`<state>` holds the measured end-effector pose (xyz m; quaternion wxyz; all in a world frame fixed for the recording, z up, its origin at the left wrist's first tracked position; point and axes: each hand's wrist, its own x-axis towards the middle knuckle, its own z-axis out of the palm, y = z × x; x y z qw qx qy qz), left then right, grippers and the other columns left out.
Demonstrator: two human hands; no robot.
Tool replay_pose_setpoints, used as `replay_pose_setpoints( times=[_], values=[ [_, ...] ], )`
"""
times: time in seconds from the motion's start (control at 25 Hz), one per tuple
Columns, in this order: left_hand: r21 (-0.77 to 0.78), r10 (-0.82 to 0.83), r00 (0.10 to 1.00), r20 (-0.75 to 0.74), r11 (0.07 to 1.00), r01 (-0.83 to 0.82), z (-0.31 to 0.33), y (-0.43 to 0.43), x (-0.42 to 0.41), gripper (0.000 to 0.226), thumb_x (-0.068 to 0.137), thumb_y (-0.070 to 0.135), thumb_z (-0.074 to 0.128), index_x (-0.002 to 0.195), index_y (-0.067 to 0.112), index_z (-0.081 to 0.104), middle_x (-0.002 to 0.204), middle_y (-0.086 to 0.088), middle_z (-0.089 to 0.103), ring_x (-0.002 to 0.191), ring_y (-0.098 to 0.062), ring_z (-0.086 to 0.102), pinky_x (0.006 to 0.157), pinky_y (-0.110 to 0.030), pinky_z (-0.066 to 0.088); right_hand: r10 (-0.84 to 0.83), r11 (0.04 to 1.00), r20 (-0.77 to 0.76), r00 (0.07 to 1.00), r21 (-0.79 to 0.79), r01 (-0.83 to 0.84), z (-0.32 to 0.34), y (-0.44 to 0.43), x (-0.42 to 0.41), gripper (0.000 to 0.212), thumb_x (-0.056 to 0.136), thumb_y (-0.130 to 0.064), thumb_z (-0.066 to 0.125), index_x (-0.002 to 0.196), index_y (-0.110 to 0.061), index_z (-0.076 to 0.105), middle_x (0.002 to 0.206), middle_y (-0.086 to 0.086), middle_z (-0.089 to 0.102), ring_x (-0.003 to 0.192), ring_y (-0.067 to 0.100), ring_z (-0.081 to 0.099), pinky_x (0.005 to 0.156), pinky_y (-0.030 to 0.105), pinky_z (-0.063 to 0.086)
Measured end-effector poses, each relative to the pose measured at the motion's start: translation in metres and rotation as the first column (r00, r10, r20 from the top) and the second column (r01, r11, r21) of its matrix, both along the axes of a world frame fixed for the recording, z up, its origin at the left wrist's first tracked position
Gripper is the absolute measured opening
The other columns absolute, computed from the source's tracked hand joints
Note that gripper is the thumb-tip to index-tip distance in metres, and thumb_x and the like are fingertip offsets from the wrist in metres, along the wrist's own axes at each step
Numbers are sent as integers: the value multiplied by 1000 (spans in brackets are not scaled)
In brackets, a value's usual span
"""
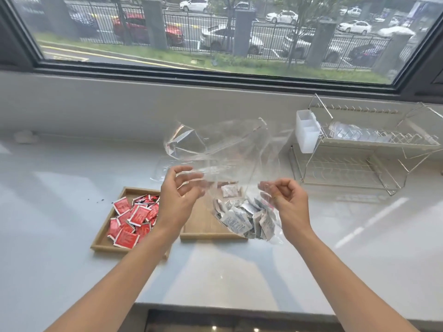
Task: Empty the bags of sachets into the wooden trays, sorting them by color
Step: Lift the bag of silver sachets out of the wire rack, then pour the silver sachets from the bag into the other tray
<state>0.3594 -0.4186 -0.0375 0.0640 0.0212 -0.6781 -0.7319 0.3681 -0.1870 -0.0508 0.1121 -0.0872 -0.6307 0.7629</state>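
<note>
Two wooden trays lie side by side on the white counter. The left tray (102, 245) holds several red sachets (130, 220). Above the right tray (203, 232) I hold up a clear plastic bag (225, 149). White and silver sachets (244, 218) are bunched in the bag's lower part, over the tray's right end. My left hand (178, 197) pinches the bag's film with curled fingers. On the other side, my right hand (288, 200) grips the film in a curled fist. One white sachet (229, 190) shows behind the film near the tray's far edge.
A wire dish rack (359, 154) with a white plastic holder (306, 131) stands at the back right. A window sill and wall run along the counter's far side. A dark opening (239, 322) sits at the counter's near edge.
</note>
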Motion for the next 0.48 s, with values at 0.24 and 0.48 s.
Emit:
replay_pose_setpoints(
  times=[0.24,0.48],
  values=[
    [-249,68,963,-262,959,-136,21,-21,5,104,69,14,89,144,39,22,144,0,39,128,-13,51,101,-36,48,125,992,10,992,3,-125,-6,-8,-26,9,94,3,56,91,-5,55,83,-1,78,87,14,75,71,25,60],
    [-668,-208,662,-721,464,-582,37,-20,-11,16,85,27,75,91,12,75,135,-14,48,129,-32,44,112,-47,32,190,982,42,981,-9,-190,-17,5,-54,16,94,4,56,87,-11,56,82,-3,77,85,12,75,65,21,58]
  ],
)
